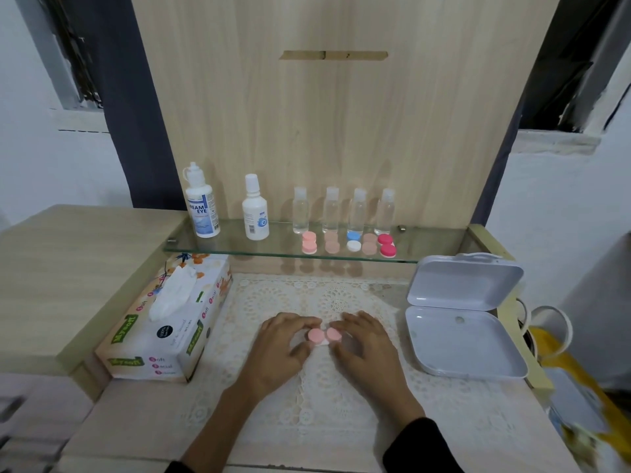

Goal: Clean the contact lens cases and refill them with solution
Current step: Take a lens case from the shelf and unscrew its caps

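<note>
Standing on the glass shelf (280,245), the taller white bottle (202,203) shows "REAM EYE" in dark letters; the smaller bottle (255,213) has a label too small to read. The tissue box (164,322) reads "Soft" and "Facial" in red, its green brand name blurred. On the lace-covered table (307,404), the pink lens case (323,335) lies between both hands: the left hand (285,348) grips its left cap, the right hand (367,348) pinches its right cap.

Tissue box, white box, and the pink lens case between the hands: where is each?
Tissue box (164,336), head view, on its top face.
White box (461,343), head view, on its base's inner floor.
Lens case (316,335), head view, on its left pink cap.
</note>
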Demonstrator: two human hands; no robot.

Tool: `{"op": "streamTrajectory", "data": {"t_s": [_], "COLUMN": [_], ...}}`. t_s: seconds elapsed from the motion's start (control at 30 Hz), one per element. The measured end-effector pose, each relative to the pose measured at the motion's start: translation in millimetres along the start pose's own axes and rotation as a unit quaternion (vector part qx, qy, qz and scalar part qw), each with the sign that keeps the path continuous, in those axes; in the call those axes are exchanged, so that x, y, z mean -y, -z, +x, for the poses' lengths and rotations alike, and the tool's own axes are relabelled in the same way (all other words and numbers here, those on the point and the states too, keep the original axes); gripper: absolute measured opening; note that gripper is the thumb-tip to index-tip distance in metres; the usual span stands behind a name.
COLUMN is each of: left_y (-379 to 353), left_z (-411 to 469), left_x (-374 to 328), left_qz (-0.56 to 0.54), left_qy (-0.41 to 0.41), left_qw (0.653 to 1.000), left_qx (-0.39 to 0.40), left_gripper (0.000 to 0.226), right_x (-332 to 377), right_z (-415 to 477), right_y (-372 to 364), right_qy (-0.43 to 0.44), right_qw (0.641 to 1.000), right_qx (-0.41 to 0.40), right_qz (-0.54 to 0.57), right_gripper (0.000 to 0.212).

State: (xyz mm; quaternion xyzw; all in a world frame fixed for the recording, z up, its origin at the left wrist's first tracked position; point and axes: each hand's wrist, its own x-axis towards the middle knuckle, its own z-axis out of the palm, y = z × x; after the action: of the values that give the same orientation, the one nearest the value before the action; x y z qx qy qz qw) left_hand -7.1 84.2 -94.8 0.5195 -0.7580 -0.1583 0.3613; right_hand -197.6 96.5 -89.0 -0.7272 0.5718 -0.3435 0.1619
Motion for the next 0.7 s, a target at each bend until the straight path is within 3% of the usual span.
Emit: {"op": "streamTrajectory", "data": {"t_s": [0.1,0.27,0.37,0.47,0.7], "left_y": [-0.7,0.9,3.4,3.0,-3.3], "left_z": [-0.4,2.9,5.9,7.8,5.2], "left_x": [-0.2,1.8,-0.1,-4.0,-6.2], "left_qz": [0.018,0.057,0.085,0.102,0.111], "left_qy": [-0.011,-0.027,-0.037,-0.051,-0.048], "left_qw": [1.000,0.997,0.995,0.993,0.993], "left_qx": [0.006,0.036,0.046,0.025,-0.004], "left_gripper": [0.039,0.047,0.041,0.027,0.028], "right_x": [-1.6,-4.4,-3.5,0.5,1.3], "right_z": [0.8,0.6,0.8,3.0,5.5], "right_y": [-0.5,-2.0,-2.3,-0.8,1.2], "right_qy": [0.008,0.017,0.020,0.030,0.020], "right_qw": [1.000,1.000,1.000,0.999,0.999], "right_qx": [-0.004,0.011,-0.002,-0.024,-0.029], "right_qz": [0.001,-0.007,0.000,0.013,0.029], "right_gripper": [0.028,0.035,0.028,0.024,0.025]}}
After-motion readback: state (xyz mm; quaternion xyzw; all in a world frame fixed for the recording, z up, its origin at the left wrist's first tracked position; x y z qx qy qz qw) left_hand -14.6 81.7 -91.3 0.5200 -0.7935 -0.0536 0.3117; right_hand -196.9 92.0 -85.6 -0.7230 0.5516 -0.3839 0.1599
